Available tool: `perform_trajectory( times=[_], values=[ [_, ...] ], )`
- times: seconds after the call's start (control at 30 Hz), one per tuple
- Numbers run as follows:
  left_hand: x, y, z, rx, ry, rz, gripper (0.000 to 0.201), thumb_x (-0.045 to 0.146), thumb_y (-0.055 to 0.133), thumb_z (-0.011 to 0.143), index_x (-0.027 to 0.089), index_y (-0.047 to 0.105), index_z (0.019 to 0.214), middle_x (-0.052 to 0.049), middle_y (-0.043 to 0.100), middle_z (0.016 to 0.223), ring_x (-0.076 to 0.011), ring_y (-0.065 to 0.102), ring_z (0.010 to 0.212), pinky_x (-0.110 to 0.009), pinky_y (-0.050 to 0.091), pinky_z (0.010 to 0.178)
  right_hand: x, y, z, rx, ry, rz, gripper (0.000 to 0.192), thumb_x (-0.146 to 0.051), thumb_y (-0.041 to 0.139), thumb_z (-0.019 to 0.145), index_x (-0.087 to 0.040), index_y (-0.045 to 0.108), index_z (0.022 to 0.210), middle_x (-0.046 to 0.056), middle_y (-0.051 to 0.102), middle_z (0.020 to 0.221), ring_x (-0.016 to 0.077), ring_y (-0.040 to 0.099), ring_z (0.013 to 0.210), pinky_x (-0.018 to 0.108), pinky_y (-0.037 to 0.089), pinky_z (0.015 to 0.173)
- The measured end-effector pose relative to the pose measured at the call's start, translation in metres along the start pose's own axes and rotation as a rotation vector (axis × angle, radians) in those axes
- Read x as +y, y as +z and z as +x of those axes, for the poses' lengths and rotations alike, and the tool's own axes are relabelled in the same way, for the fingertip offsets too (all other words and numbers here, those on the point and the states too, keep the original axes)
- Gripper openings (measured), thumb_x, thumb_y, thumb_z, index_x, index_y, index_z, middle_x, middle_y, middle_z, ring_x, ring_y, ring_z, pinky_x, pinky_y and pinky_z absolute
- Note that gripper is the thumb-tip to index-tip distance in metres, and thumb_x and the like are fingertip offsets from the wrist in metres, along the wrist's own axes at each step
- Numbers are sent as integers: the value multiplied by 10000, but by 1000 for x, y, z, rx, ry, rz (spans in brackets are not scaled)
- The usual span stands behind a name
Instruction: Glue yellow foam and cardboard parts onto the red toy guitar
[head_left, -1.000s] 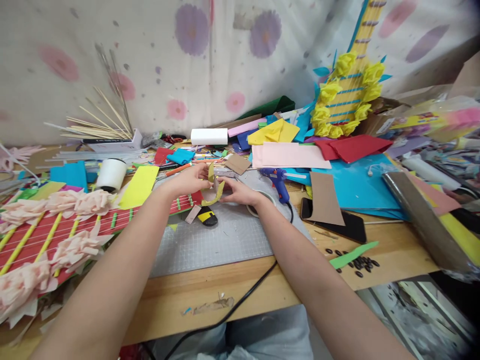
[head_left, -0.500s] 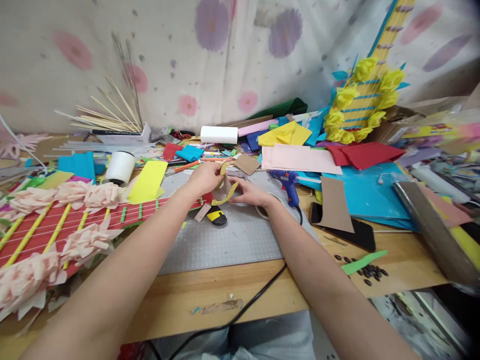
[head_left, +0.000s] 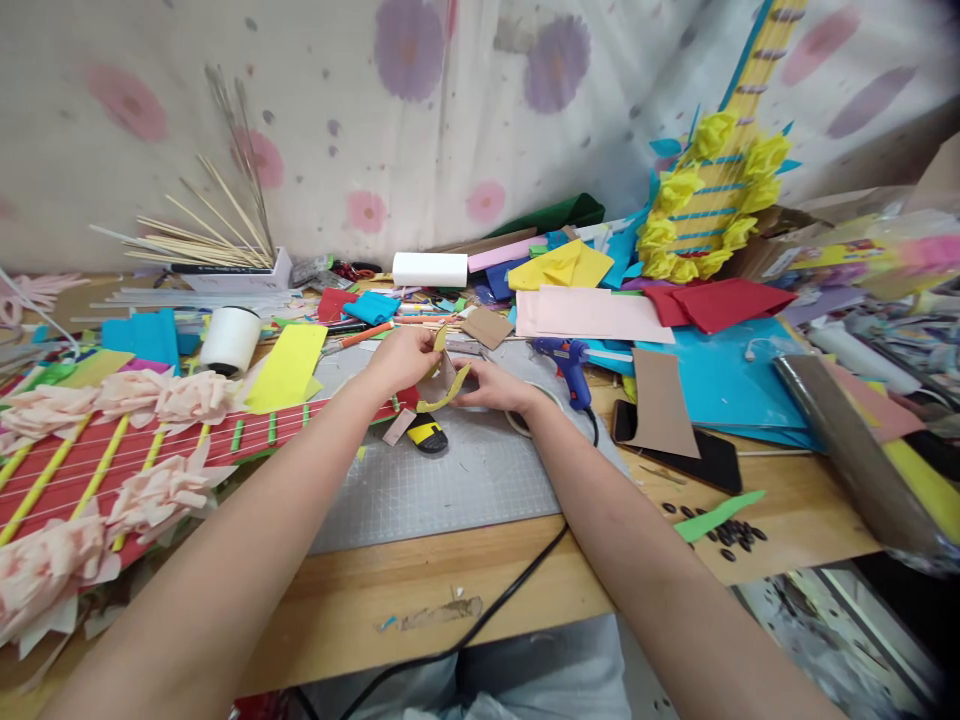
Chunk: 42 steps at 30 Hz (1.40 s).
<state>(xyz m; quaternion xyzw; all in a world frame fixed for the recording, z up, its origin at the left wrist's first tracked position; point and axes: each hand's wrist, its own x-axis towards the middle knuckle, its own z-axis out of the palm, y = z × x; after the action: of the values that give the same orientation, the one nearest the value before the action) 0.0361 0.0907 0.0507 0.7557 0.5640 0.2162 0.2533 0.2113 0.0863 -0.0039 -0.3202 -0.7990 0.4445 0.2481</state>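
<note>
A curved yellow strip, apparently paper or card, is bent into an open loop above the grey cutting mat. My left hand pinches its upper end. On the loop's other side, my right hand has its fingers closed around the edge. A pale surface shows inside the curve; what it belongs to is unclear. Just below lie a yellow-and-black tool, partly covered, and a small pinkish card piece. The red neck of a paper guitar reaches toward my left hand.
A blue glue gun lies right of my hands, its black cable running over the table's front edge. A tape roll sits beneath my right wrist. Further right are a phone, brown card and small black beads.
The whole view has shifted slightly, so the table's things appear a little further left. Both hands keep their hold on the yellow strip, with hardly any visible movement.
</note>
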Motion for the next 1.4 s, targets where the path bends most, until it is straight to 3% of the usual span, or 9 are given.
perform_trajectory(
  times=[0.4,0.6,0.67,0.73,0.87,1.07,1.17,1.4],
  values=[
    [2,1,-4,-15,-16,-60,202,160,537,698,165,671,849,-54,706,864,-193,642,780,-286,480,682,1,-1,1,12,-17,-12,403,-215,671,666,-162,561,1050,55,631,1088,197,584,1010,381,431,934],
    [-12,9,0,-24,43,-273,237,102,522,661,177,629,859,-41,699,906,-172,647,814,-291,493,749,10,0,3,7,-57,-9,455,-227,671,670,-177,560,1108,71,578,1176,198,542,1091,378,416,969],
    [-15,9,-3,29,42,-307,292,91,525,642,177,602,911,-49,683,971,-172,639,867,-297,489,782,15,0,3,47,-57,-23,493,-233,687,655,-194,558,1130,87,480,1299,209,471,1189,370,405,988],
    [-13,8,-12,155,17,-262,327,87,521,631,179,573,941,-54,660,1028,-179,621,928,-312,475,820,18,0,2,77,-44,-36,575,-241,714,628,-206,539,1175,96,395,1371,224,401,1257,375,390,1009],
    [0,5,-42,384,6,-132,284,73,474,633,197,525,884,-31,638,969,-174,601,919,-311,464,795,16,-1,0,68,-14,-37,748,-266,749,601,-223,454,1287,101,393,1372,234,390,1265,410,359,1039],
    [15,17,-69,240,88,-25,297,202,578,665,203,493,950,-43,619,993,-187,581,930,-310,451,803,3,-8,-10,80,65,-22,832,-264,769,579,-228,409,1328,110,381,1396,249,395,1265,428,353,1041],
    [18,24,-66,220,71,22,248,306,603,700,208,519,913,-40,636,977,-196,585,927,-313,443,794,-4,-10,-18,94,99,16,808,-261,751,610,-247,396,1335,106,370,1411,241,390,1273,421,379,1018],
    [17,26,-58,183,-33,36,131,268,526,756,212,572,865,-37,685,900,-185,624,834,-281,439,688,0,3,-8,118,62,175,881,-226,748,595,-237,330,1370,109,365,1415,234,371,1285,378,396,999]
  ],
)
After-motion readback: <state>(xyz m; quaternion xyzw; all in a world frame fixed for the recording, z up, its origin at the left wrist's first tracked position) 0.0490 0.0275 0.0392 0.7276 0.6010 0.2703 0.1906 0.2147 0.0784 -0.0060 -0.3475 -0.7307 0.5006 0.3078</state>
